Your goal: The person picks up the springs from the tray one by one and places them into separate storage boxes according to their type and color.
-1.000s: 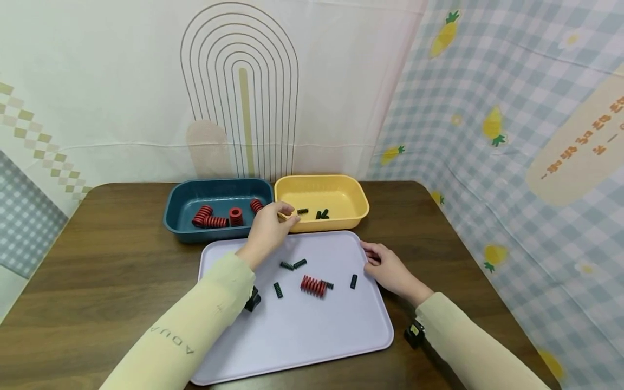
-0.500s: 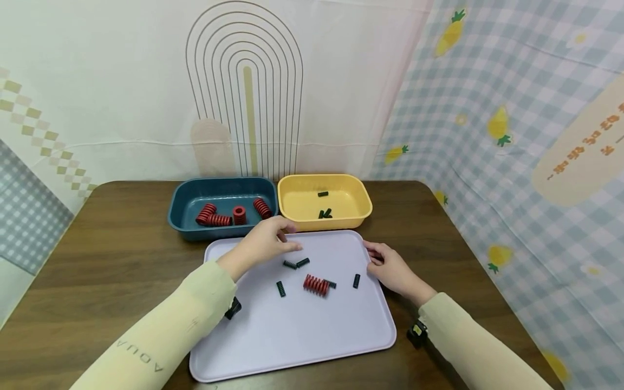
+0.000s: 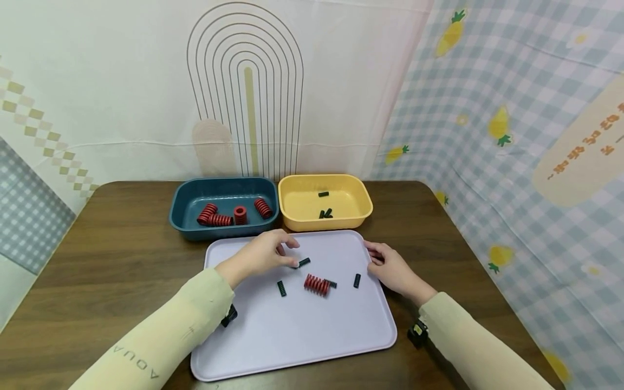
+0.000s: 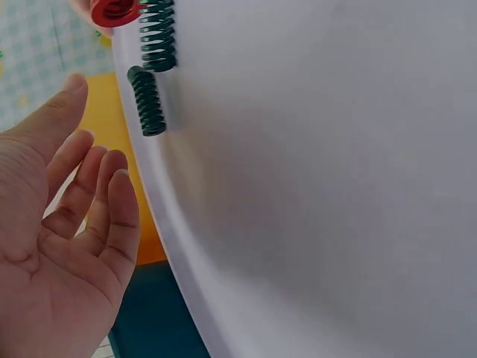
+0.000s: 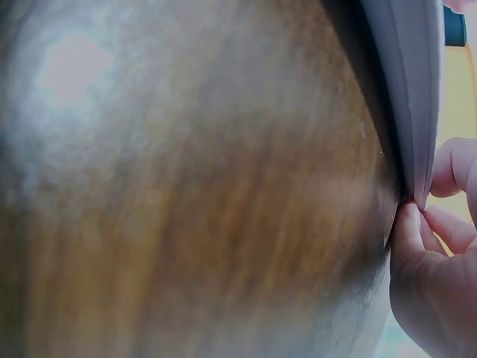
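Left hand over the tray — fingers loose, empty — near two green springs lying there.
A red spring lies mid-tray; the right hand pinches the tray's right rim.

Dk wood tbl; white cloth w/ arch print behind; blue-wht checked cloth, pineapple prints, on R.

Left wrist view's top edge crops 1 red spring.
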`<state>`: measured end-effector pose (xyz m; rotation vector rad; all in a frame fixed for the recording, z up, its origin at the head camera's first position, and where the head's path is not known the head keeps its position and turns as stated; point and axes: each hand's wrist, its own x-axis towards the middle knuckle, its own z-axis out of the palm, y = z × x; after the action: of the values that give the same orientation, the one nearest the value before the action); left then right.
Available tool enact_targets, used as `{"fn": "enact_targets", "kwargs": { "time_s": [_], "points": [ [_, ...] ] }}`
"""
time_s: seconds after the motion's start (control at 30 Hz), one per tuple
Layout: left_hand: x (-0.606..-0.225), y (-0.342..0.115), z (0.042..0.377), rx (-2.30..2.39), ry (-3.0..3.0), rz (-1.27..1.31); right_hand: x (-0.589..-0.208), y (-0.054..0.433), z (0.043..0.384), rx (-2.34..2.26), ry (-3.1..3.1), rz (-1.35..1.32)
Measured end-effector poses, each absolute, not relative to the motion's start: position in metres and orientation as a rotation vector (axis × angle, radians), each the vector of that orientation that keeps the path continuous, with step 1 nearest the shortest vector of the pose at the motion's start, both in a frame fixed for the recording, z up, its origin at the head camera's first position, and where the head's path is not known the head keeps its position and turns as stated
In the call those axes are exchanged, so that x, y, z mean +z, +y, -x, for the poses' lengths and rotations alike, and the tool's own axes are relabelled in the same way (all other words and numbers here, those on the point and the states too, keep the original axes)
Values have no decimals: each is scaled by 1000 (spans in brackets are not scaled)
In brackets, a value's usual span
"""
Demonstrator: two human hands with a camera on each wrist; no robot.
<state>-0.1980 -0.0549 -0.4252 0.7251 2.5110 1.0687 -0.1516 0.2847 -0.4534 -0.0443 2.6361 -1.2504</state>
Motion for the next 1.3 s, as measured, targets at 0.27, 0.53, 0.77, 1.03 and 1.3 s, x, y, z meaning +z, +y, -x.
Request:
{"fn": "enact_targets", "kwargs": {
  "time_s": [0.27,0.53,0.77,1.03,1.3],
  "points": [
    [-433,-58,198,1036,2505,-782,-453,285,151,-1261,2638,59],
    [-440,-60,199,1039,2480,-816,-451,284,151,-1264,2635,52],
    [-440,-60,200,1035,2481,-833,-451,284,151,-1258,2638,53],
    [-443,-60,201,987,2532,-820,-451,284,150,-1269,2630,49],
    [-439,-61,201,986,2561,-725,-452,284,150,-1275,2639,60]
  ]
}}
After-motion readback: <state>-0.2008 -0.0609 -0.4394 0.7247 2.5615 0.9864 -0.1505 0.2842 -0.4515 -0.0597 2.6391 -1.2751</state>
